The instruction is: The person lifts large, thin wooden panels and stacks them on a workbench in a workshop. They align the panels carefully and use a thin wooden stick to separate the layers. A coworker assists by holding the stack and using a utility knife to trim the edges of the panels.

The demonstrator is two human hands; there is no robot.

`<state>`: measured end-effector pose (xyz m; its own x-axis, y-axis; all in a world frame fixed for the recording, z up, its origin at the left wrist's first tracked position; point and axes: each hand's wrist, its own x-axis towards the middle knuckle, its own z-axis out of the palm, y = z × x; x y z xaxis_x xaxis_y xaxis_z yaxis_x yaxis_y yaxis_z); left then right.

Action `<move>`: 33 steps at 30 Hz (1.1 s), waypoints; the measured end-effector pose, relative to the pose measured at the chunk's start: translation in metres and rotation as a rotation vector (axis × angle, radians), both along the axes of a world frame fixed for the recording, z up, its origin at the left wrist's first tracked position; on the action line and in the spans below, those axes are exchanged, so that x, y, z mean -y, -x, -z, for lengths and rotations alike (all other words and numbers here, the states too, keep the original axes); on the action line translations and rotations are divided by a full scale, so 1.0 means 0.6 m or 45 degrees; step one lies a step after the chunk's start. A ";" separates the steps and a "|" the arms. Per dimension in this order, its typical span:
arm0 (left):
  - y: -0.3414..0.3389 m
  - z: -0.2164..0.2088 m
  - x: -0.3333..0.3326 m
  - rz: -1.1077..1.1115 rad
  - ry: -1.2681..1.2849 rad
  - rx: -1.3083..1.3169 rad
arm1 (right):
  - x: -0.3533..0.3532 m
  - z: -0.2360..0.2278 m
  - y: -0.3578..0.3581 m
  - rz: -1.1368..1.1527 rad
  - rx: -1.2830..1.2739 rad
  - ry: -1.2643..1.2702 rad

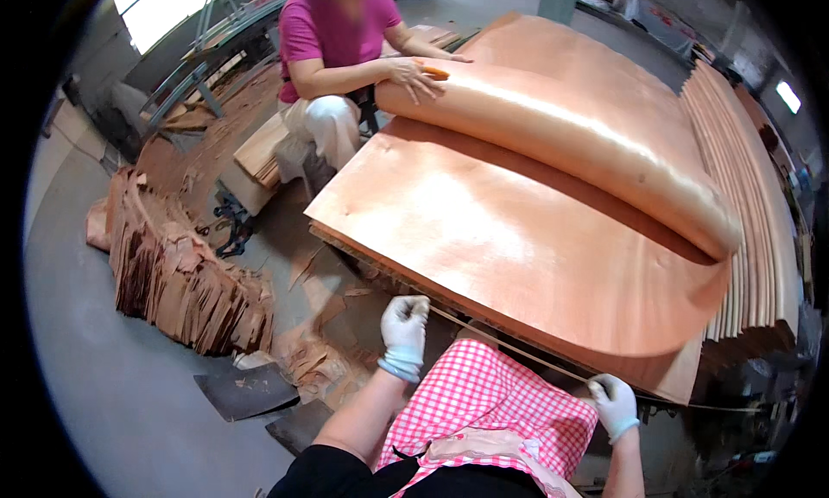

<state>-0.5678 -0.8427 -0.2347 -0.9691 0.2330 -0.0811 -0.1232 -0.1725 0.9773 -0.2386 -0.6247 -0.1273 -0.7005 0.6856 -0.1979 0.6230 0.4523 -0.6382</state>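
My left hand [404,336], in a white glove, is closed in a pinch on one end of a thin tan strip [527,349]. The strip runs along the near edge of the stacked wood sheets [449,230] to my right hand [614,405], also gloved and closed on it. A thin length goes on past the right hand; its exact kind I cannot make out. On the stack, a thin wood veneer sheet [561,148] is curled over into a long roll. A co-worker's hand [416,79] rests on the roll's far left end, with something orange at the fingers.
The co-worker, in a pink shirt [324,31], sits beyond the stack's left corner. A pile of ragged veneer pieces [181,269] stands on the floor at left, near dark flat sheets [246,391] and scraps. Tall layered, wavy-edged sheets [743,213] line the right side.
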 end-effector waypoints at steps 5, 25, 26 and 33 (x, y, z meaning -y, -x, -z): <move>0.164 0.054 0.067 -0.248 0.254 -0.111 | -0.071 0.023 -0.076 0.118 0.153 0.201; 0.526 0.098 0.132 -0.262 1.381 -0.405 | -0.175 0.089 -0.068 0.174 0.551 -0.171; 0.518 0.092 0.116 -0.237 1.412 -0.480 | -0.181 0.098 -0.081 0.161 0.589 -0.180; 0.539 0.108 0.141 -0.202 1.431 -0.304 | -0.207 0.122 -0.070 0.211 0.748 -0.122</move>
